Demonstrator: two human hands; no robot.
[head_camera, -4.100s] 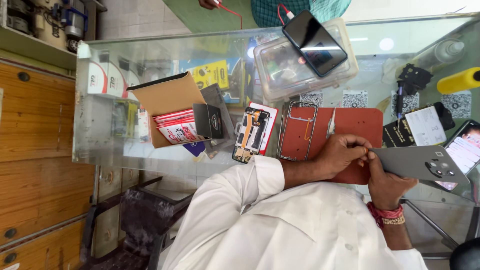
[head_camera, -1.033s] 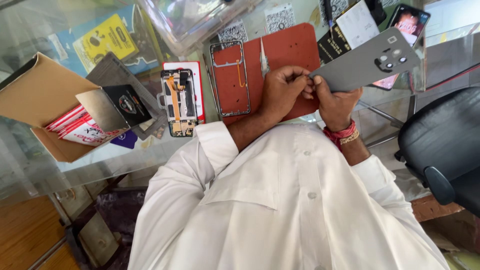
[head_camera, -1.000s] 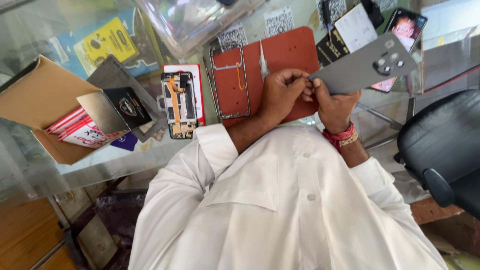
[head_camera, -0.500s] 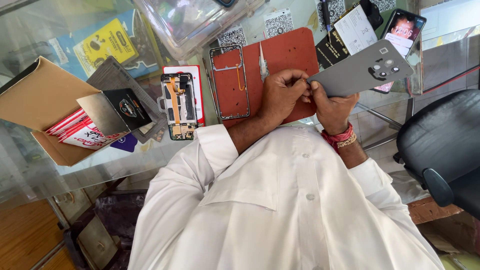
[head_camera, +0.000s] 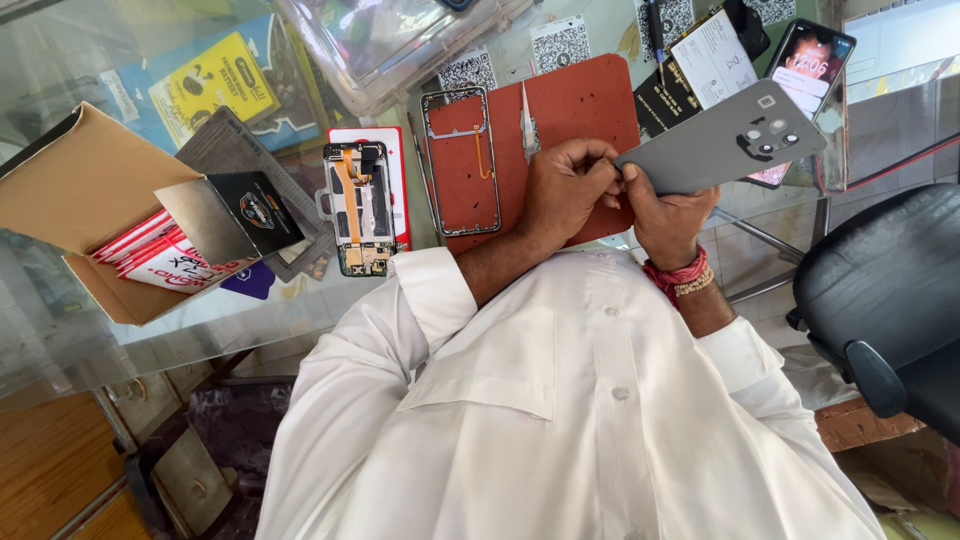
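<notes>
Two hands raised over red mat (head_camera: 590, 100). Head view: right hand (head_camera: 668, 212) clamped on lower edge of grey phone back cover (head_camera: 725, 148); left hand (head_camera: 562, 190) pinching same corner. Bare phone frame (head_camera: 461, 160) just beyond left hand.

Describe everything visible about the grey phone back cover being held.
The back cover is a thin, flat, matte grey panel, plastic by the look, with a cluster of camera cutouts near its far end. It is held tilted above the red mat and the glass counter. Both hands grip its near corner: the left hand pinches the edge and the right hand supports it from below. Nothing else touches it.
</notes>
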